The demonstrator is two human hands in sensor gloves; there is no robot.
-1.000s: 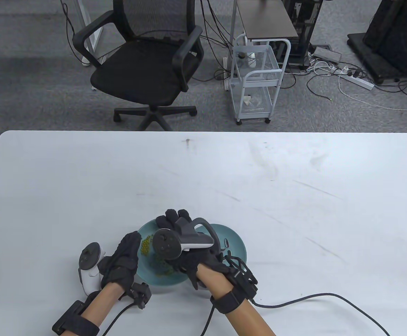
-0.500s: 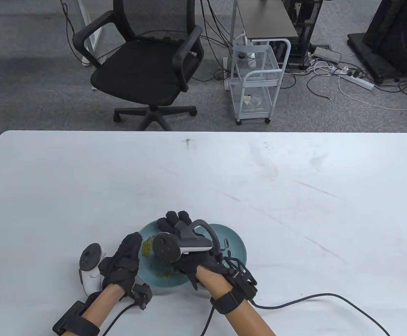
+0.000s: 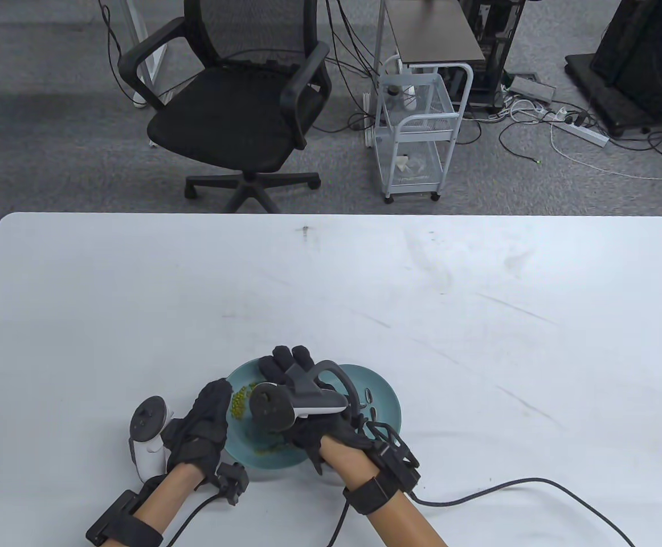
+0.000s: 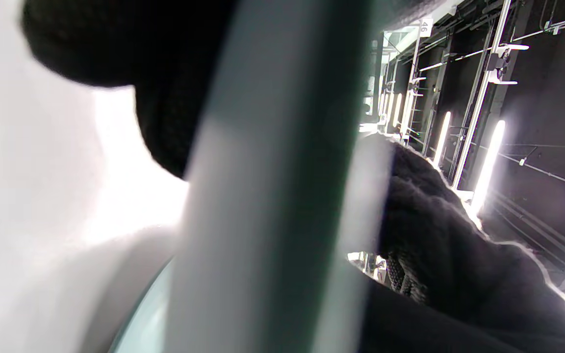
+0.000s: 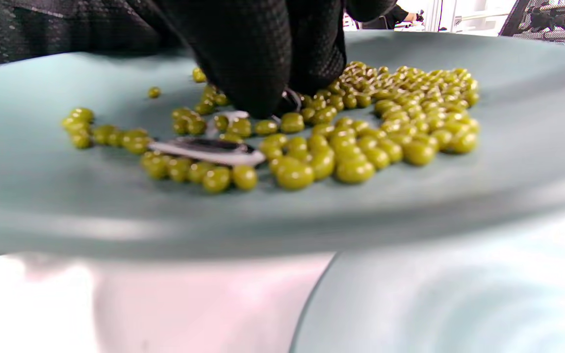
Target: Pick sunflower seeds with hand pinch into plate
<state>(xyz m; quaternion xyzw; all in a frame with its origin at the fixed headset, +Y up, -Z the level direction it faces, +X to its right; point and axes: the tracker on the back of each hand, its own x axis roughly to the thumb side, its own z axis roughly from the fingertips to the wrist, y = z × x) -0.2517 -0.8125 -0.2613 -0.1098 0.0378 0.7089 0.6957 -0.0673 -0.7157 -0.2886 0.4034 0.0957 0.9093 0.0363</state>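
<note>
Spreading across most of the table view, the white tabletop [image 3: 479, 342] carries two overlapping teal plates near its front edge, with a black office chair [image 3: 234, 114] and a white wire trolley [image 3: 416, 131] standing on the carpet beyond it. The left plate [image 3: 240, 450] holds a scatter of small round green peas [image 3: 240, 400], and the right plate [image 3: 385, 393] sits just beside it, its edge tucked under the first in the right wrist view, with a few dark sunflower seeds [image 3: 368, 397] lying on it. The left hand [image 3: 200, 433] rests against the left rim of the pea plate, fingers draped over the edge; the left wrist view is too blurred to show whether that grip is closed on the rim or only touching it. The right hand [image 3: 302, 421] reaches over the pea plate with its tracker [image 3: 294, 399] on top. In the right wrist view its gloved fingertips [image 5: 258, 88] are pressed down together among the peas, the grip nearly closed, around what looks like a striped seed [image 5: 287, 100], though I cannot tell if it is truly held. A second black-and-white sunflower seed [image 5: 209, 147] lies flat among the peas just in front of those fingertips.
</note>
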